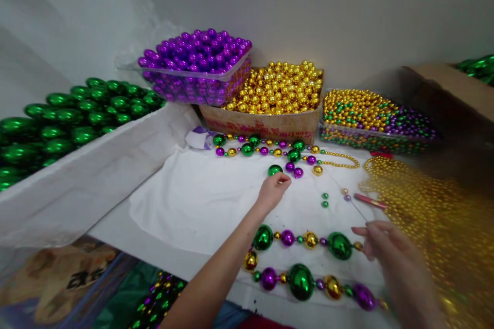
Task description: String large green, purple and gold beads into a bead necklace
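My left hand (273, 191) is closed with its fingertips together, just in front of a large green bead (275, 169) and two purple beads (298, 172). Whatever it may hold is hidden. My right hand (389, 247), slightly blurred, pinches a thin wire or needle (359, 211) that slants away to the upper left. A small gold bead (345, 191) and a small purple bead (347, 198) lie along it; whether they are threaded cannot be made out. Nearer me runs a strung bead garland (301, 281) of green, purple and gold, partly hidden by the right hand.
Behind stand a tub of purple beads (200, 54), a carton of gold beads (270, 87) and a tub of small mixed beads (370, 113). Green beads (83, 113) fill a white box at left. Gold bead strands (428, 211) and a red pen-like stick (369, 201) lie right.
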A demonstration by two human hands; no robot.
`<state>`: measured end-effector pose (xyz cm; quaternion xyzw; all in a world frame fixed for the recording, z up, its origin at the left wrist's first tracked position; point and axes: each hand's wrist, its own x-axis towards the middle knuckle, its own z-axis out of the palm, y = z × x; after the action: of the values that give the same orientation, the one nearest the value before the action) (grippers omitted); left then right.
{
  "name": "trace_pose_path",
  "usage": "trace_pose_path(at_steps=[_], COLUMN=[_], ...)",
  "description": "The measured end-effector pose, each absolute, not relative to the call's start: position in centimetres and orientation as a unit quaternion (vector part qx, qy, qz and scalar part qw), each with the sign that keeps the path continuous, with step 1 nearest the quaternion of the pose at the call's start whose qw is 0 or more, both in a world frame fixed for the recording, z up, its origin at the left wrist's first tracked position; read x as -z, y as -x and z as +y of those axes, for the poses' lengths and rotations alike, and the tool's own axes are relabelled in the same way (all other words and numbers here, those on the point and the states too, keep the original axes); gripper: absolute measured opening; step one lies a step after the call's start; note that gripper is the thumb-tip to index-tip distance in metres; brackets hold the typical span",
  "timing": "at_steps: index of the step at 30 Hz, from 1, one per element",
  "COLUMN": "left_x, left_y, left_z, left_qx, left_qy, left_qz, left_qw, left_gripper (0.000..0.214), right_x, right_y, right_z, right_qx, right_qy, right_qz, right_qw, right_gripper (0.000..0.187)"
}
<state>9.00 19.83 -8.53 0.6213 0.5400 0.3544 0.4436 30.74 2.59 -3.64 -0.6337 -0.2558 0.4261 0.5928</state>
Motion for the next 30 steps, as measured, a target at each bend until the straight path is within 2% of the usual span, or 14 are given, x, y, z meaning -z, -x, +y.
trace_pose_path(at_steps=[7, 12, 17, 23, 26, 30], left_x=[9.0, 8.1, 8.1, 8.3, 8.8, 8.8], left_y=[-11.2, -11.8, -13.2, -15.5, -16.0, -15.7], left_z=[21.2, 22.7, 22.4, 22.1, 22.2, 22.0], left_qx=[-0.315, -0.267, -0.216, -0.178, -0.17, -0.192], left_qy=[-0.676, -0.724, -0.765, -0.769, -0.763, -0.749], left_qz=[0.53, 0.525, 0.527, 0.573, 0.584, 0.571], left_qw=[0.402, 0.359, 0.3, 0.219, 0.219, 0.278], left_gripper=[0.024, 0.026, 0.034, 0.032, 0.028, 0.021], right_x=[4.6, 5.1, 5.7, 4.0, 3.8, 5.2], right_y=[-31.6, -32.3, -32.2, -31.4, -31.3, -31.8], right_z=[2.5, 2.0, 2.0, 1.9, 1.7, 1.6], right_qx=[-0.406, -0.396, -0.429, -0.431, -0.43, -0.436], right_qy=[0.636, 0.648, 0.618, 0.65, 0.647, 0.629], right_qz=[-0.252, -0.257, -0.214, -0.207, -0.221, -0.226], right_qw=[0.607, 0.598, 0.624, 0.591, 0.589, 0.603], right_gripper=[0.031, 0.033, 0.035, 0.039, 0.037, 0.031])
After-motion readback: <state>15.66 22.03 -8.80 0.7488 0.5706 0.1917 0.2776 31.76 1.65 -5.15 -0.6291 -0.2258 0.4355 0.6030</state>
